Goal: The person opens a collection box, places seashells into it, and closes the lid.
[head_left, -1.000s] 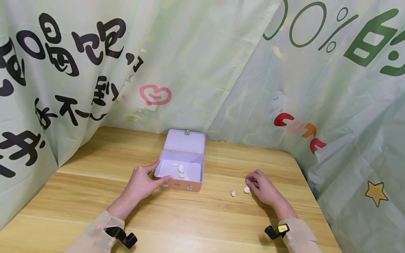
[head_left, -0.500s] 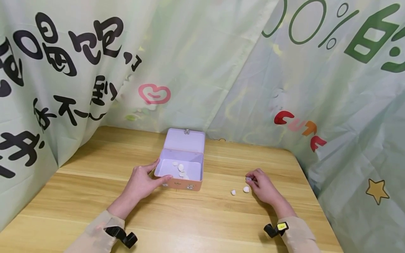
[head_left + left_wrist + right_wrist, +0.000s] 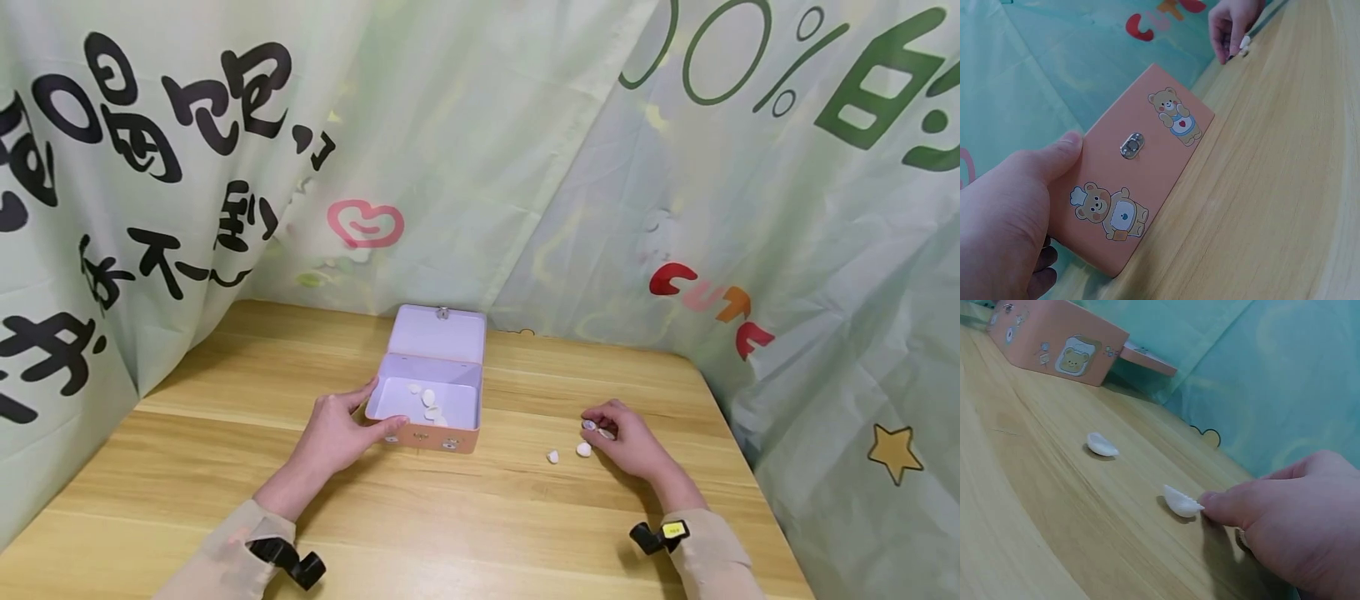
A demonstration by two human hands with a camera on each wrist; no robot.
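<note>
An orange-pink tin box (image 3: 438,439) with bear pictures stands on the table with its lid (image 3: 438,333) up, showing a lilac inside. My left hand (image 3: 348,429) grips its left front corner, thumb on the front wall and fingers along the side. Several white seashells (image 3: 428,398) lie on the box floor. Over to the right, my right hand (image 3: 626,442) pinches a small purplish-white seashell (image 3: 588,424) between thumb and fingers. Another shell (image 3: 605,434) shows under the palm. Just left of the thumb lies a white scalloped shell (image 3: 1182,501), and farther left a smaller one (image 3: 1102,444).
The wooden table (image 3: 465,517) ends at the back against a hanging printed cloth (image 3: 450,150), which also closes off both sides. Black cameras are strapped to the left wrist (image 3: 288,560) and the right wrist (image 3: 660,536).
My right fingers and thumb have shifted slightly apart, so the shell under the palm shows more clearly. The left hand and the box stay put.
</note>
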